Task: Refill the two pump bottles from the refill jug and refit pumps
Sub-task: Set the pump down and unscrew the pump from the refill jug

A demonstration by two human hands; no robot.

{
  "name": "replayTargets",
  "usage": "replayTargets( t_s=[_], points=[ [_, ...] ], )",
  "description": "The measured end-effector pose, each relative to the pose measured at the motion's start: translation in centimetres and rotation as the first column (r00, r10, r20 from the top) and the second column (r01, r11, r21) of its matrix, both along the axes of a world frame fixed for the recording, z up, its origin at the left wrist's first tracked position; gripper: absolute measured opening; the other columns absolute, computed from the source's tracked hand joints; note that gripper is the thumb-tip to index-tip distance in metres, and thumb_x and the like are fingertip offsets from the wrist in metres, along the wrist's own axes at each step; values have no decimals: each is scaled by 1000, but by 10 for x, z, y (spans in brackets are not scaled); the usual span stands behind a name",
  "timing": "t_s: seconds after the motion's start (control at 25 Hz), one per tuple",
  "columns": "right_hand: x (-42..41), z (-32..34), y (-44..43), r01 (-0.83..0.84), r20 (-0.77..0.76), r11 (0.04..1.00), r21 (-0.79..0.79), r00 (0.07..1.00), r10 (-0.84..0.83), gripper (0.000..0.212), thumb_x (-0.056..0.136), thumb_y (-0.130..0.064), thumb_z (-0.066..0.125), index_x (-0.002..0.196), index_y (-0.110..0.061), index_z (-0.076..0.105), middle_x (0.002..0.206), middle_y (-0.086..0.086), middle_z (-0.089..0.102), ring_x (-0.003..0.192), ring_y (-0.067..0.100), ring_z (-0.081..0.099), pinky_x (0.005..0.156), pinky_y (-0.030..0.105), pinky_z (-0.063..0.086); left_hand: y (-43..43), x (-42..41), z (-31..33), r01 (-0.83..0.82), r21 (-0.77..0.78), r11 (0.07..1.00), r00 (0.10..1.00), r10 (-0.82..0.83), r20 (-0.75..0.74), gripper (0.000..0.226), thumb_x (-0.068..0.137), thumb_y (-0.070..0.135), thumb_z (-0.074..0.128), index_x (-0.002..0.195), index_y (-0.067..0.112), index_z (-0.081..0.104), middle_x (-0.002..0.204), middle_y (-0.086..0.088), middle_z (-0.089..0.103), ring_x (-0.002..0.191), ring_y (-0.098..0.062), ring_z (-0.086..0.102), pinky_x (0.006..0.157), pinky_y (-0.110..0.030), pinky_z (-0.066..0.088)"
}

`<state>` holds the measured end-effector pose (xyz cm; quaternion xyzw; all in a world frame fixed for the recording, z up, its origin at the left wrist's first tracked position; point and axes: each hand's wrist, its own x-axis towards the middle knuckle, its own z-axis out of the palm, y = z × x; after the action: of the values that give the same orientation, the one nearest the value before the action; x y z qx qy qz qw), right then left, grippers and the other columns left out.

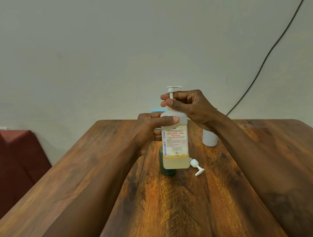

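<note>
The right hand (pixel 186 106) is pinched around the collar of a white pump (pixel 173 90) at the neck of the labelled handrub bottle (pixel 175 141), while the left hand (pixel 152 126) is clamped on the bottle's shoulder, holding it just above the counter (pixel 178 210). The bottle looks nearly full of pale liquid, so its refill seems done and the pump is probably being refitted. A second pump (pixel 197 166) lies loose on the counter beside the bottle's base, a dark bottle (pixel 164 166) stands partly hidden behind it, and a white container (pixel 209 139) sits near the right wrist; that other bottle likely remains to finish
</note>
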<state>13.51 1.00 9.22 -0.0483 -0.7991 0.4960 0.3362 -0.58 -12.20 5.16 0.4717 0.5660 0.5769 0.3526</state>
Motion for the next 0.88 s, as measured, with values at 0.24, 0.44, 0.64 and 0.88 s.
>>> replayTargets(
  t_s=[0.24, 0.44, 0.64, 0.88],
  points=[
    [-2, -5, -3, 308, -36, 943, 126, 952, -305, 57, 60, -63, 86, 88, -14, 79, 83, 1, 77, 77, 19, 73, 75, 41, 64, 4, -4, -9, -42, -1, 999, 998, 42, -37, 63, 75, 44, 80, 126, 8, 71, 112, -9, 79, 101, -27, 77, 90, -38, 59],
    [5, -5, 4, 60, 42, 998, 18, 997, -61, 24, 95, -21, 70, 119, -19, 72, 118, -3, 76, 107, 15, 73, 94, 37, 59, 3, -7, -12, -64, -4, 998, 997, 64, -33, 63, 72, 47, 84, 123, 12, 74, 112, -9, 79, 104, -28, 77, 93, -43, 60],
    [2, -9, -9, 295, 5, 925, 239, 952, -305, 32, 85, -52, 75, 101, -25, 80, 97, -9, 78, 92, 11, 73, 86, 41, 61, 1, -4, -11, -83, -27, 996, 994, 81, -77, 58, 70, 44, 84, 120, 16, 75, 109, -4, 81, 104, -23, 77, 93, -42, 59],
    [12, -6, 3, 114, 75, 993, -22, 991, -112, 32, 90, -20, 77, 120, -12, 73, 114, 1, 77, 106, 16, 73, 97, 44, 58, 2, -5, -15, -84, -49, 995, 993, 80, -92, 64, 67, 48, 86, 122, 16, 75, 109, -4, 81, 103, -23, 78, 94, -43, 60]
  ],
)
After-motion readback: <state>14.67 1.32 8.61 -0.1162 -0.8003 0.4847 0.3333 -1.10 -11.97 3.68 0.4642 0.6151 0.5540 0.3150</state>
